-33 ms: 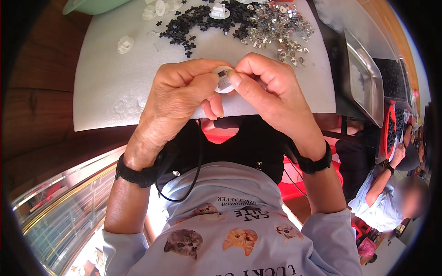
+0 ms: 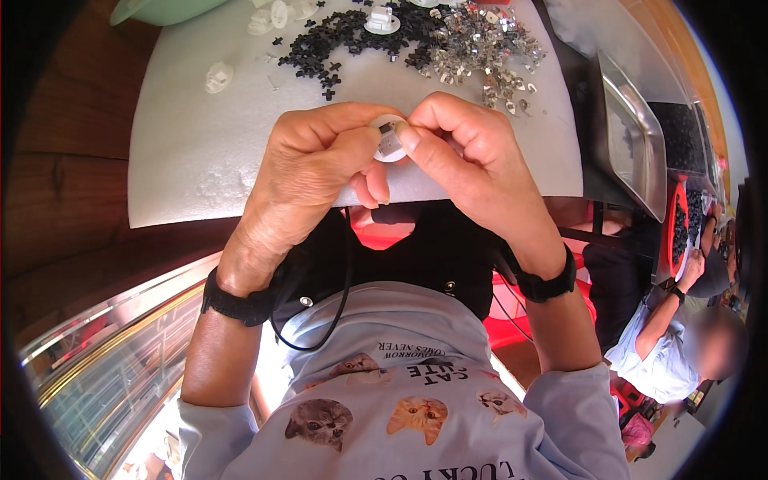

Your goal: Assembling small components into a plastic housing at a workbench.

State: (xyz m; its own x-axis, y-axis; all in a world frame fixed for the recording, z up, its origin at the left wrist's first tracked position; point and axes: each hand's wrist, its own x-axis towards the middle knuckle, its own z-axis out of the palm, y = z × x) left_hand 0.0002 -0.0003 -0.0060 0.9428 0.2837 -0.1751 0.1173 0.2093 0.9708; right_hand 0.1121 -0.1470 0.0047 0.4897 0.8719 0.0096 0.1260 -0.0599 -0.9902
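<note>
A round white plastic piece (image 2: 390,154) with a raised block and a small dark part on it is held up over the near edge of the table. My left hand (image 2: 316,156) pinches its left side between thumb and fingers. On the opposite side my right hand (image 2: 472,148) grips it too, the thumb tip pressing near the dark part. Fingers hide much of the piece's rim. Beyond the hands lie a heap of small black cross-shaped parts (image 2: 308,52) and a pile of shiny metal clips (image 2: 488,48).
Similar white round pieces lie on the pale mat (image 2: 184,152): one at left (image 2: 218,78), one on the black heap (image 2: 382,22). A green bowl (image 2: 160,10) stands far left. At right are a metal tray (image 2: 636,136) and a co-worker (image 2: 660,344) beside a red tray (image 2: 678,228).
</note>
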